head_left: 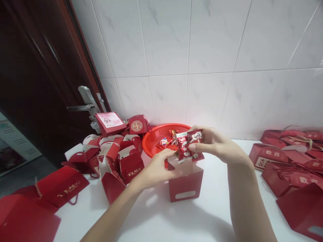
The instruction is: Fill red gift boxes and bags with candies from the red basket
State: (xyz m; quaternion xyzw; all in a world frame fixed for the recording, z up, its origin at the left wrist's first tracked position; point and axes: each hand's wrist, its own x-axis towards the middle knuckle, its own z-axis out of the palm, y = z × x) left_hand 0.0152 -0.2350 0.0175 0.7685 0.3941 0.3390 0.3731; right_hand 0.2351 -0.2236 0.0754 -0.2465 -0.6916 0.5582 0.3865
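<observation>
A red paper gift box (186, 185) stands upright on the white table with its top open. My left hand (157, 170) is at the box's left rim, fingers curled around the edge and thumb across the opening. A bit of red and gold shows beside those fingers, too hidden to name. Just above the opening, my right hand (214, 144) pinches red snack packets: one red and white packet (183, 146) and a darker red packet (196, 143) next to it. Behind the box sits a red plastic basket (148, 143) holding several wrapped candies (165, 141).
Several open red boxes (131, 164) crowd the table's left side, with a larger red box (62, 186) nearer me. More red boxes (268, 156) are piled at the right. A tiled wall (209, 97) rises behind; a dark door with a metal handle (87, 101) is at left.
</observation>
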